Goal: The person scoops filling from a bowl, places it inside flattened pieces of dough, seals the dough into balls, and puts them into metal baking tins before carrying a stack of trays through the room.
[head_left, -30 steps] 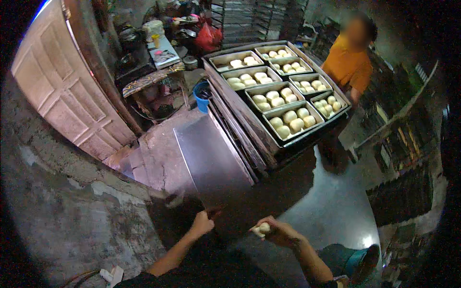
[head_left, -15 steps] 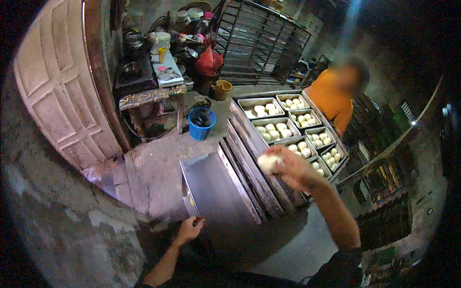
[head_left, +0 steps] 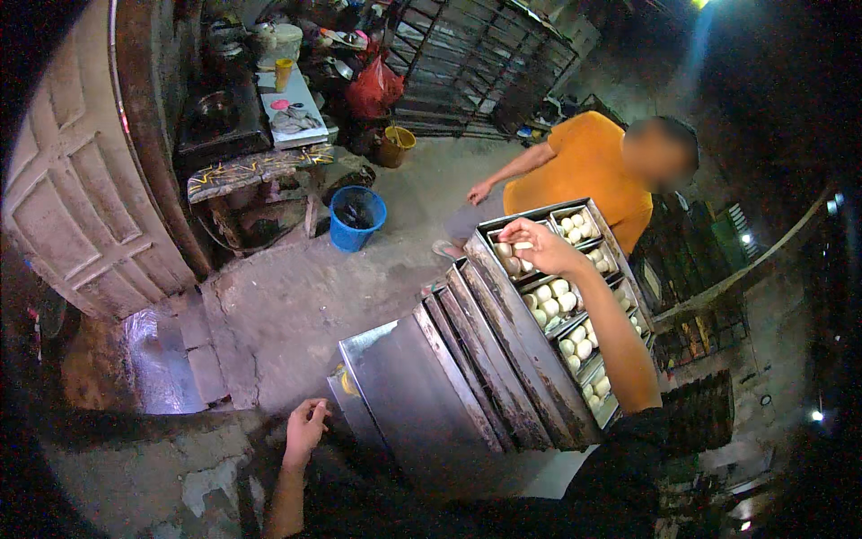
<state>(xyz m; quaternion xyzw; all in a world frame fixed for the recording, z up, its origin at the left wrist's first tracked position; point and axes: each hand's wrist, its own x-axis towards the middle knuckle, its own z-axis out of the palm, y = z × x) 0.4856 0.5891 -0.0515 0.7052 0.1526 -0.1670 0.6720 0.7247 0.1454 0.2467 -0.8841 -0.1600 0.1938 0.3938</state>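
Observation:
My right hand (head_left: 549, 247) reaches over the far-left loaf tin on top of a tray stack. Its fingers close on a pale dough ball (head_left: 523, 245), low among the other dough balls there; they partly hide it. Beside this tin, more tins hold round dough balls (head_left: 552, 301) in clusters, and my right forearm covers some of them. My left hand (head_left: 307, 429) hangs at the left of a metal box-like surface (head_left: 413, 377), fingers loosely bent and nothing visible in them.
Stacked trays (head_left: 503, 350) stand beside the metal surface. Across the stack is a person in an orange shirt (head_left: 584, 166). On the floor are a blue bucket (head_left: 357, 235) and a yellow bucket (head_left: 395, 148). A cluttered bench (head_left: 260, 175), a door (head_left: 90, 171) and a metal rack (head_left: 476, 67) lie beyond.
My right hand has moved away from me with the dough ball, down into the far-left tin. My left hand has drawn left off the metal edge. The person has moved left, one arm now showing.

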